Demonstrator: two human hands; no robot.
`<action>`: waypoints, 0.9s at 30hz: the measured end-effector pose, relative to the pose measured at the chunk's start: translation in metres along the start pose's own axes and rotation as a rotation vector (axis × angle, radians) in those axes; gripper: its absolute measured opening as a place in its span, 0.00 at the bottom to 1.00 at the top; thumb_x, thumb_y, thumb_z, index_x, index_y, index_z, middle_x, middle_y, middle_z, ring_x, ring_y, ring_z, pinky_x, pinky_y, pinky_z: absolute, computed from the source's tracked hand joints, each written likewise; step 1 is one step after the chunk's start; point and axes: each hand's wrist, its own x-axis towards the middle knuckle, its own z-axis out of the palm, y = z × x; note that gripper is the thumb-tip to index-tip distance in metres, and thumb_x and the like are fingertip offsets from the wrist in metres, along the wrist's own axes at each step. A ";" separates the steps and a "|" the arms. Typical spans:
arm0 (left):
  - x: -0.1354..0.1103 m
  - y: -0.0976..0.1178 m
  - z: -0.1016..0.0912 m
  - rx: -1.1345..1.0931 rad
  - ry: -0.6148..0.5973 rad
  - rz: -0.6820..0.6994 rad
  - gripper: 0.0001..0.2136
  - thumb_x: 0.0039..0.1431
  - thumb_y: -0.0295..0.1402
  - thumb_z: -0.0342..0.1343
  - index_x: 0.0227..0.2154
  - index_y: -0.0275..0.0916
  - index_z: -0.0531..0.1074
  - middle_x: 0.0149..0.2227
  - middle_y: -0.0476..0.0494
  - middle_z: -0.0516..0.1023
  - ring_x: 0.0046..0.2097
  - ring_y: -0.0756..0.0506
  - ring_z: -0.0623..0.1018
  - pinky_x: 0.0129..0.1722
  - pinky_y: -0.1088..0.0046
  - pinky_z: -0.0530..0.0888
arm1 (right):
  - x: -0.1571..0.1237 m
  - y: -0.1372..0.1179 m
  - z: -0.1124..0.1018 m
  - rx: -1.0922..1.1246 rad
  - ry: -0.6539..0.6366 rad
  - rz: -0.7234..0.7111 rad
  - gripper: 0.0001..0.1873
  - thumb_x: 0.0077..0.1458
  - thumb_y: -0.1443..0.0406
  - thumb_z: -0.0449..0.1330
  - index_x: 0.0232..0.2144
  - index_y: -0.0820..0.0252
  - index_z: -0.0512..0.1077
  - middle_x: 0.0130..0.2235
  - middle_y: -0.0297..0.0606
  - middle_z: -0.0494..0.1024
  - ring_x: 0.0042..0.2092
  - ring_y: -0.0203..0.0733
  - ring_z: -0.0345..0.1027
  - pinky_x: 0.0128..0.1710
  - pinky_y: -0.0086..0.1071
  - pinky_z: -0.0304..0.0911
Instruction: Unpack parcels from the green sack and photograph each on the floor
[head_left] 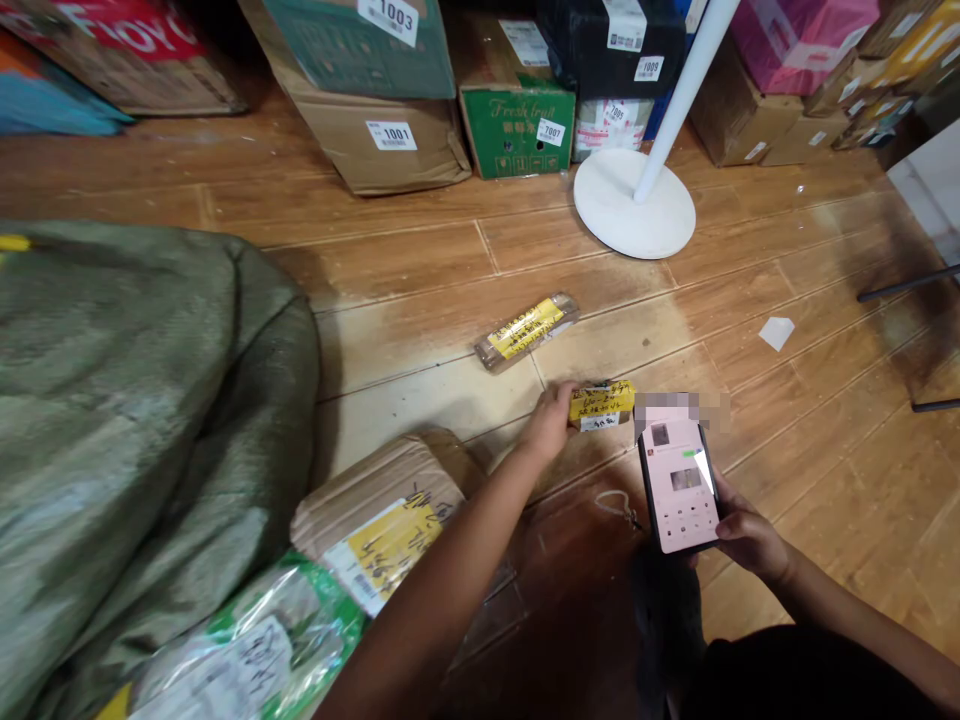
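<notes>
Wood-look flooring [405, 250] runs beneath everything, pale in the middle and darkening to deep shadow near the person's legs. Just above it or resting on it, which I cannot tell, a small yellow-labelled package [602, 403] sits at the left hand [550, 424]. That hand's fingers are closed around the package's left end, their tips mostly out of sight; the handwriting is too small to read. Just to its right, the right hand [742, 527] grips a phone [679, 485], thumb at the edge, other fingers hidden behind. Pixelated blocks cover the phone's top, and its screen text is illegible.

Near the left hand, a second slim package [527, 332], also yellow-labelled, lies flat on the floor. A pale loop of cord [616, 502] lies below the held package, one end lost in shadow. The left forearm hides part of a brown carton [386, 485]; beside it, a clear-and-green plastic parcel [319, 600] is cut off by the bottom edge. An olive sack [150, 420] runs out of view at left. Farther off stand a white round base [615, 205] and numbered boxes [416, 165], cropped at the top.
</notes>
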 end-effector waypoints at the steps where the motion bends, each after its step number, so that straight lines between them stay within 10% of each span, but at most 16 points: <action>1: 0.001 -0.002 -0.001 -0.046 0.007 -0.006 0.29 0.47 0.17 0.63 0.53 0.41 0.66 0.52 0.39 0.73 0.55 0.37 0.76 0.58 0.54 0.74 | 0.000 0.000 0.001 -0.007 0.006 0.002 0.47 0.42 0.69 0.63 0.66 0.45 0.59 0.45 0.38 0.82 0.38 0.48 0.79 0.29 0.36 0.75; 8: 0.005 -0.006 -0.016 -0.249 -0.045 -0.132 0.22 0.55 0.21 0.57 0.52 0.41 0.65 0.45 0.44 0.79 0.42 0.45 0.80 0.47 0.64 0.78 | -0.002 -0.007 0.007 -0.052 0.054 0.010 0.45 0.42 0.68 0.62 0.64 0.49 0.61 0.54 0.46 0.81 0.43 0.54 0.80 0.27 0.34 0.75; 14: 0.002 -0.001 -0.024 0.047 -0.125 0.082 0.26 0.56 0.18 0.50 0.56 0.44 0.71 0.54 0.41 0.74 0.56 0.41 0.74 0.60 0.61 0.70 | -0.003 -0.005 0.005 -0.022 0.083 -0.007 0.44 0.40 0.69 0.62 0.63 0.48 0.63 0.53 0.44 0.81 0.44 0.56 0.81 0.26 0.35 0.75; 27: 0.001 -0.008 -0.018 0.127 -0.184 0.104 0.32 0.59 0.20 0.47 0.66 0.49 0.65 0.50 0.40 0.72 0.51 0.41 0.75 0.57 0.62 0.72 | -0.002 -0.003 0.008 -0.044 0.082 0.027 0.45 0.41 0.67 0.64 0.64 0.47 0.62 0.53 0.43 0.80 0.43 0.55 0.80 0.26 0.35 0.74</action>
